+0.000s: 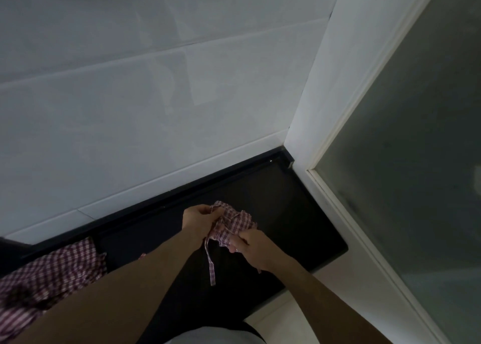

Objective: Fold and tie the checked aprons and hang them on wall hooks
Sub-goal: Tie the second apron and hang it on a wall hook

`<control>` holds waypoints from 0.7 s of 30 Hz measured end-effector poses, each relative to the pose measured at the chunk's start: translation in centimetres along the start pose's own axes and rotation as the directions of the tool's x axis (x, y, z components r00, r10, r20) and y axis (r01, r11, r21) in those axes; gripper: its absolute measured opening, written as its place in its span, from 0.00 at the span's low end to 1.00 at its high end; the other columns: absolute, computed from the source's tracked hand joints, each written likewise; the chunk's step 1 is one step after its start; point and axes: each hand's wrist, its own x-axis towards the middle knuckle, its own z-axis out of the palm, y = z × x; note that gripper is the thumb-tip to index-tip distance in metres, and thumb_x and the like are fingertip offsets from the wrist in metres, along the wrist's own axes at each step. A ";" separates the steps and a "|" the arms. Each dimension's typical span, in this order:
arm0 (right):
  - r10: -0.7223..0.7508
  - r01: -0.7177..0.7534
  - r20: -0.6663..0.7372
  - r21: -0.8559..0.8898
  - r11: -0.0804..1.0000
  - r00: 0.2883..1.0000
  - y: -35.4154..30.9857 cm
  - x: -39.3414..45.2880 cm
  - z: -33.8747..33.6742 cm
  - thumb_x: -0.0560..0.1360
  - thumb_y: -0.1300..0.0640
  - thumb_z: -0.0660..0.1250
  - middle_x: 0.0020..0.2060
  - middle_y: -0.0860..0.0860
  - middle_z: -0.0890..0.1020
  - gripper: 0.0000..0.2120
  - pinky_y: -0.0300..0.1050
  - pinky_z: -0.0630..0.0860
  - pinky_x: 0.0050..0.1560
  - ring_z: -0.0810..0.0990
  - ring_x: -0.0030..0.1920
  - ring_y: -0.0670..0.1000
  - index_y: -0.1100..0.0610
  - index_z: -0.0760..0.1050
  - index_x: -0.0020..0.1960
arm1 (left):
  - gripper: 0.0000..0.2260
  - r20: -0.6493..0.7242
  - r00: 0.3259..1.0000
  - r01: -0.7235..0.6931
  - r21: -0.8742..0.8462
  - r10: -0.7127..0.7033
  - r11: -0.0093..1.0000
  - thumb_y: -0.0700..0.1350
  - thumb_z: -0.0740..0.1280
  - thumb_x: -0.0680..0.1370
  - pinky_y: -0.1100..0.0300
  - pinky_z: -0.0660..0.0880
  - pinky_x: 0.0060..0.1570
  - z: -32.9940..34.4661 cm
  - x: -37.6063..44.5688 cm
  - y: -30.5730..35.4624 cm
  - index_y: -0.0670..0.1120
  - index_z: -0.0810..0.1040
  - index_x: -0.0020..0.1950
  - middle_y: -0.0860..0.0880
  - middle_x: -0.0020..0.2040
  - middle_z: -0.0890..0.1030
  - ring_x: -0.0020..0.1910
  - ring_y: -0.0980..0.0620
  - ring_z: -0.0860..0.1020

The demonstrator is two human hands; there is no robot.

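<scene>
Held above the dark counter (pixel 299 213), near its right end: a small bunched checked apron (pixel 233 224), red and white, gripped between both hands. Left hand (pixel 199 220) on the far-left side of the bundle, fingers (pixel 208 210) curled and pinching the cloth and a strap. Right hand (pixel 251 250) at the near-right side, fingers (pixel 234 246) clenched on the lower edge of the bundle. One narrow checked strap (pixel 210 263) hanging loose from the bundle down toward the counter, its end free. Second strap crossing over the top of the bundle; whether knotted cannot be told. At the far left of the counter, a heap of more checked aprons (pixel 52 270), crumpled, partly hidden behind the left forearm. Behind the counter, a white tiled wall (pixel 156 109); to the right, a white frame (pixel 333 109) and a frosted glass panel (pixel 416 161).
</scene>
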 end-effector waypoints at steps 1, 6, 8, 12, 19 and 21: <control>0.013 -0.013 0.005 -0.002 1.000 1.000 0.2 -0.1 -0.1 0.84 0.49 0.58 0.48 0.45 0.84 0.15 0.33 0.74 0.49 0.80 0.44 0.35 0.54 0.81 0.49 | 0.04 -0.016 1.000 -0.002 0.016 0.002 1.000 0.43 0.75 0.74 0.58 0.81 0.39 0.0 0.1 0.0 0.45 0.82 0.45 0.45 0.45 0.84 0.41 0.49 0.84; 0.081 -0.081 0.032 -0.005 0.997 0.996 0.7 -0.7 -0.7 0.83 0.48 0.59 0.40 0.41 0.81 0.15 0.32 0.70 0.40 0.77 0.33 0.33 0.53 0.82 0.52 | 0.05 -0.070 0.997 -0.011 0.051 0.015 0.999 0.44 0.75 0.74 0.62 0.79 0.36 0.0 0.8 0.3 0.47 0.81 0.47 0.48 0.45 0.83 0.39 0.53 0.83; 0.099 -0.099 0.046 0.001 0.995 0.994 1.2 -0.8 -0.8 0.83 0.47 0.59 0.38 0.44 0.82 0.14 0.34 0.68 0.36 0.74 0.27 0.36 0.51 0.82 0.50 | 0.07 -0.111 0.994 0.005 0.030 -0.001 1.000 0.44 0.75 0.74 0.59 0.81 0.40 0.0 1.2 0.6 0.46 0.81 0.50 0.48 0.43 0.83 0.40 0.51 0.84; 0.129 -0.131 0.071 0.031 0.991 0.989 2.0 -1.3 -1.6 0.83 0.47 0.58 0.25 0.40 0.77 0.16 0.36 0.68 0.35 0.72 0.25 0.39 0.50 0.81 0.47 | 0.07 -0.137 0.990 0.005 -0.047 -0.011 0.999 0.42 0.74 0.75 0.59 0.82 0.36 0.1 1.9 1.0 0.43 0.82 0.51 0.44 0.39 0.84 0.34 0.50 0.83; 0.021 0.056 -0.240 0.309 0.949 0.970 1.9 -0.1 -2.0 0.82 0.51 0.63 0.42 0.50 0.77 0.12 0.43 0.73 0.45 0.76 0.39 0.44 0.51 0.77 0.41 | 0.10 -0.081 0.996 0.023 -0.164 -0.037 0.986 0.47 0.66 0.81 0.59 0.79 0.36 1.4 2.1 2.1 0.41 0.80 0.48 0.43 0.42 0.82 0.38 0.49 0.81; -0.012 0.158 -0.310 0.453 0.877 0.951 1.0 0.4 -2.5 0.81 0.57 0.63 0.40 0.48 0.78 0.08 0.41 0.75 0.45 0.77 0.39 0.43 0.54 0.80 0.47 | 0.10 -0.036 0.997 0.062 -0.280 -0.075 0.958 0.46 0.66 0.81 0.57 0.79 0.39 1.8 1.8 2.8 0.40 0.80 0.47 0.42 0.44 0.83 0.40 0.47 0.82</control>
